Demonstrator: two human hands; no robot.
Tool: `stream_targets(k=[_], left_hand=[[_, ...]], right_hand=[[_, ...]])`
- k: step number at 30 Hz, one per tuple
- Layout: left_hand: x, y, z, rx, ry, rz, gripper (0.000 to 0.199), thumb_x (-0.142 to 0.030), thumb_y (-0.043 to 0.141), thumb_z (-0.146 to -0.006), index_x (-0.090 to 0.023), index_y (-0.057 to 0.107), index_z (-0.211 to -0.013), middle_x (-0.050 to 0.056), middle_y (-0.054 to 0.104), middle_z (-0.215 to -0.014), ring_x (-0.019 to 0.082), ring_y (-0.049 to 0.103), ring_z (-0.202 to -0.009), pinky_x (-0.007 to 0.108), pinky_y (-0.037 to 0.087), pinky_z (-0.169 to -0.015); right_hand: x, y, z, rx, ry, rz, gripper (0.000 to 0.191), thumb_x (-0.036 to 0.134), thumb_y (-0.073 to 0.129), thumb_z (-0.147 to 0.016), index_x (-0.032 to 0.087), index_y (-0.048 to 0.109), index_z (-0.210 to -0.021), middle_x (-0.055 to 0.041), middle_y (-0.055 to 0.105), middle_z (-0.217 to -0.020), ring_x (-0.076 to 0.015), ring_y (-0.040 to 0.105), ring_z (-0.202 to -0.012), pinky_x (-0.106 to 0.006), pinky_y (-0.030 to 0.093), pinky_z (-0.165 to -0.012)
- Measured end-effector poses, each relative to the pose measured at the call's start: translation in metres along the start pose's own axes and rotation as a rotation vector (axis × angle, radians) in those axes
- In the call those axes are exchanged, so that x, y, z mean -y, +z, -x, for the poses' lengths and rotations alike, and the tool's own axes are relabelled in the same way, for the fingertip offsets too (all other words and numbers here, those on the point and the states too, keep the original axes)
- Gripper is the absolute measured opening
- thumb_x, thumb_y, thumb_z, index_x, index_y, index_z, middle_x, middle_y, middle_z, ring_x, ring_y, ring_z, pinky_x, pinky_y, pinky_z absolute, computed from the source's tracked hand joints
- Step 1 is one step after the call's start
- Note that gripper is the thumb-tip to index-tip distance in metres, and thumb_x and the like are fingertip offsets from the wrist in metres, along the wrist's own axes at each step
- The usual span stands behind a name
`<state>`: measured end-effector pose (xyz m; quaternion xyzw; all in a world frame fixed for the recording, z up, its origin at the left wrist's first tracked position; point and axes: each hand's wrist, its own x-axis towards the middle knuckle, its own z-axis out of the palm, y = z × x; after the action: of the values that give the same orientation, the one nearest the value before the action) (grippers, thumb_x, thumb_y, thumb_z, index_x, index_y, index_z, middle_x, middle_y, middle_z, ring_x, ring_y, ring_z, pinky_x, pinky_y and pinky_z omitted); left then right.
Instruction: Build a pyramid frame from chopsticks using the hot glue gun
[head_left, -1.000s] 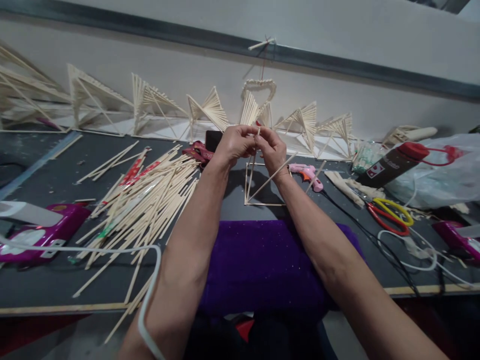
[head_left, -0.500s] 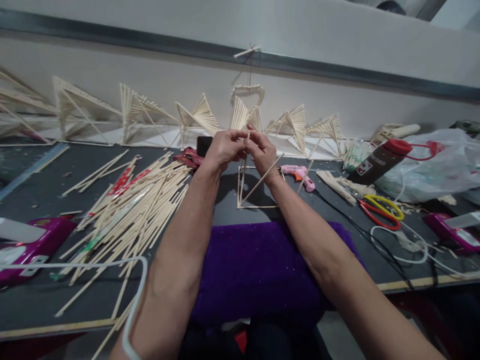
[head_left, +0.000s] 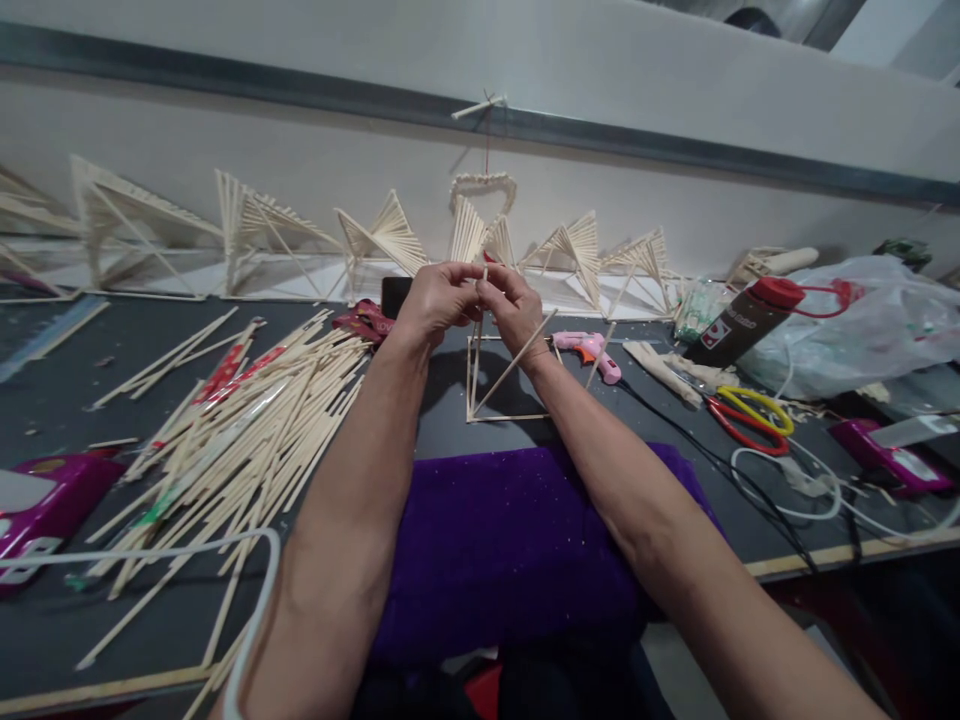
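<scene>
Above the dark table my left hand [head_left: 441,305] and my right hand [head_left: 514,312] meet, fingertips pinched together on the upper end of a thin wooden stick [head_left: 478,350]. That stick rises from a small frame of wooden sticks [head_left: 504,418] with a squared base standing on the table. Another stick [head_left: 514,366] of the frame slants up from its near left corner past my right wrist. My fingers hide part of the joint they hold. Just right of the frame lies a pink glue gun [head_left: 589,352] with an orange trigger.
A heap of loose sticks [head_left: 247,430] spreads on the left. Finished twisted stick models [head_left: 390,235] line the wall. To the right are scissors [head_left: 754,415], a dark bottle [head_left: 731,325], a plastic bag [head_left: 862,320] and cables. A purple cloth [head_left: 510,550] lies in front.
The camera view has turned slightly, so everything sits a little further left in the picture. Both hands keep their pinch at the stick's upper end.
</scene>
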<state>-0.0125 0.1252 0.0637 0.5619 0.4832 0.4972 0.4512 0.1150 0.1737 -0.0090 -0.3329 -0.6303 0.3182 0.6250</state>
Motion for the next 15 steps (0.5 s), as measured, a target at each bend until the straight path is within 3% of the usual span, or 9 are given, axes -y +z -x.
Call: stream_targets(k=[5, 11, 15], left_hand=[[-0.0056, -0.0002, 0.0049, 0.000, -0.026, -0.002, 0.032, -0.011, 0.073, -0.070, -0.014, 0.079, -0.101, -0.003, 0.066, -0.061, 0.008, 0.057, -0.050, 0.017, 0.037, -0.048], [-0.0061, 0.0004, 0.0061, -0.002, -0.027, 0.002, 0.030, -0.007, 0.074, -0.071, -0.013, 0.079, -0.100, 0.001, 0.071, -0.066, 0.009, 0.059, -0.051, 0.018, 0.037, -0.049], [-0.0048, 0.0003, 0.0056, 0.002, -0.004, -0.001, 0.030, -0.004, 0.072, -0.072, -0.011, 0.080, -0.100, 0.000, 0.068, -0.062, 0.008, 0.058, -0.050, 0.019, 0.038, -0.049]], right_hand=[[-0.0004, -0.0032, 0.0014, 0.029, 0.041, -0.007, 0.051, 0.066, 0.066, -0.087, 0.026, 0.070, -0.119, -0.0065, 0.077, -0.118, -0.0235, 0.072, -0.108, -0.042, 0.061, -0.094], [-0.0017, -0.0044, 0.0000, -0.006, 0.164, -0.085, 0.039, 0.038, 0.062, -0.082, 0.027, 0.072, -0.118, -0.0014, 0.080, -0.110, -0.0176, 0.070, -0.083, -0.032, 0.062, -0.069], [-0.0014, -0.0036, 0.0006, -0.020, 0.165, -0.110, 0.038, 0.029, 0.066, -0.077, 0.025, 0.073, -0.115, -0.0012, 0.082, -0.110, -0.0184, 0.073, -0.087, -0.033, 0.064, -0.075]])
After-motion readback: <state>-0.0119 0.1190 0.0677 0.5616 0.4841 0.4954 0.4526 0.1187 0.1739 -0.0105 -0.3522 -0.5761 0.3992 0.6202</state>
